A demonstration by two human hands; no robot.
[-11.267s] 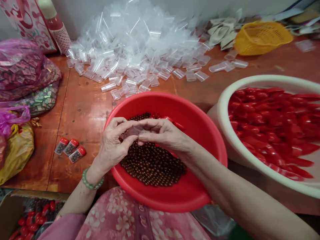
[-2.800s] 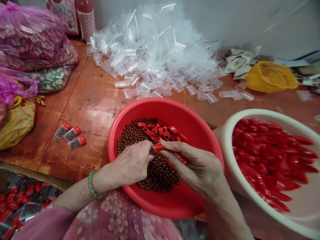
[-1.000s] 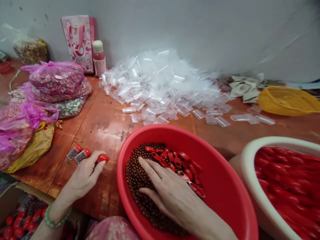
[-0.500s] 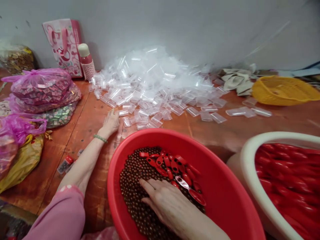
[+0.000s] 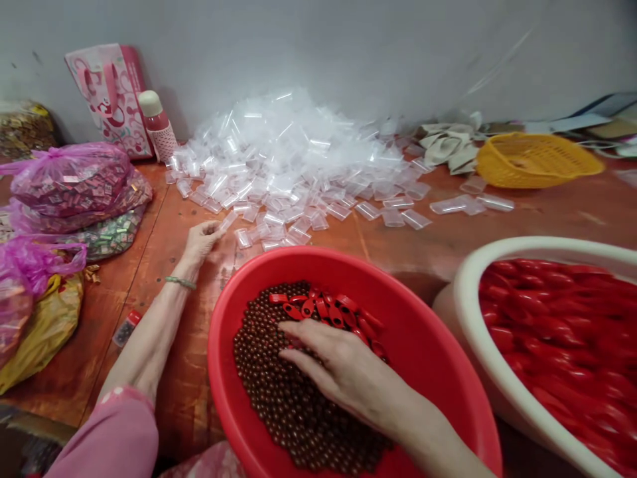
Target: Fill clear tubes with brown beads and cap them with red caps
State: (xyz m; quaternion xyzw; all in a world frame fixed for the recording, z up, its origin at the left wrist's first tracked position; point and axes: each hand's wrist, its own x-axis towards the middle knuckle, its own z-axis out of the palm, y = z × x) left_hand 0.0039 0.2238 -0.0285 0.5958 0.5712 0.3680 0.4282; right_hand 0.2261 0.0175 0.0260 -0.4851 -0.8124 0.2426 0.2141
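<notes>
My left hand [image 5: 202, 240], with a green bracelet at its wrist, pinches a small clear plastic sleeve [image 5: 229, 220] by one end. It is at the near left edge of a heap of such clear sleeves [image 5: 288, 172]. Inside a red basin [image 5: 348, 260], my right hand [image 5: 331, 355] lies low over many small brown balls [image 5: 279, 392], with thumb and fingers apart. I see nothing held in it, though its underside is hidden. Red plastic pieces [image 5: 343, 312] with holes lie on the balls just beyond its fingers.
A white-rimmed tub [image 5: 468, 279] of shiny red pieces stands at the right. Behind it is a yellow basket [image 5: 537, 162]. At the left are knotted bags [image 5: 74, 179], a pink-patterned bag [image 5: 112, 99] and a bottle [image 5: 158, 126]. Small red-capped containers [image 5: 127, 326] lie beside my left forearm.
My left hand has drawn back slightly left and nearer, with a clear sleeve now in its fingers. My right hand has lifted a little, thumb wider apart. The view has shifted right.
</notes>
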